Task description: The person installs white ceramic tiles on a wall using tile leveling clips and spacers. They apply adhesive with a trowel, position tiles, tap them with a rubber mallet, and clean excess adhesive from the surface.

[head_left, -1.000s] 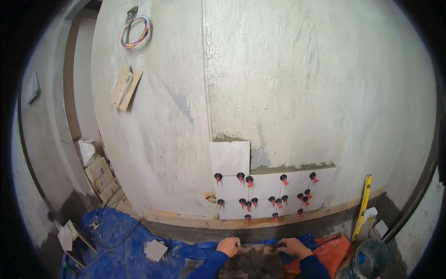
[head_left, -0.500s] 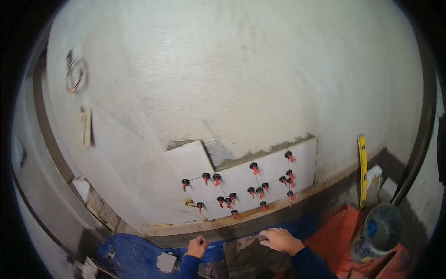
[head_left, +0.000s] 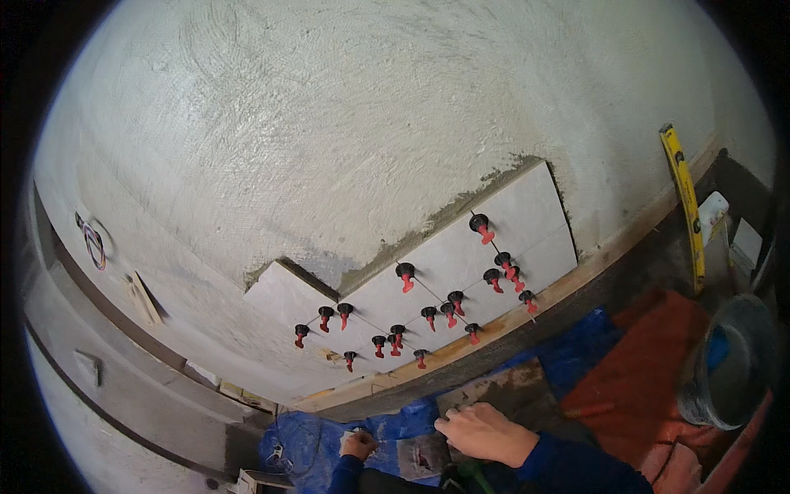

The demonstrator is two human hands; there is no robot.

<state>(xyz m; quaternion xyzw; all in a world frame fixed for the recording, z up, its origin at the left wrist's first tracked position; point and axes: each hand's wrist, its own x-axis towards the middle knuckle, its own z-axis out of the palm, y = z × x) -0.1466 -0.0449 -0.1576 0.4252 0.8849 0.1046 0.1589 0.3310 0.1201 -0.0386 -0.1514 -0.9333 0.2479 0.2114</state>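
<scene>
Wall (head_left: 329, 123): tiles (head_left: 453, 262), red clips (head_left: 407, 281)
Left hand (head_left: 360, 445): curled above sheet (head_left: 411, 417); grip unclear
Right hand (head_left: 485, 432): fingers bent, near slab (head_left: 527, 389); grip unclear

Pale wall (head_left: 329, 148) (rough, faintly glossy); blue sheet (head_left: 591, 331), orange sheet (head_left: 613, 387) below.

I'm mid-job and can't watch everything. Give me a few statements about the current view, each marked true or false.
1. The yellow spirit level is right of the white wall tiles in the picture. True.
2. The right hand is inside the bucket. False: it is well to the left of it.
3. The left hand shows against the blue sheet. True.
4. The clips on the tiles are green. False: they are black and red.
5. The tiles' upper edge is stepped. True.
</scene>
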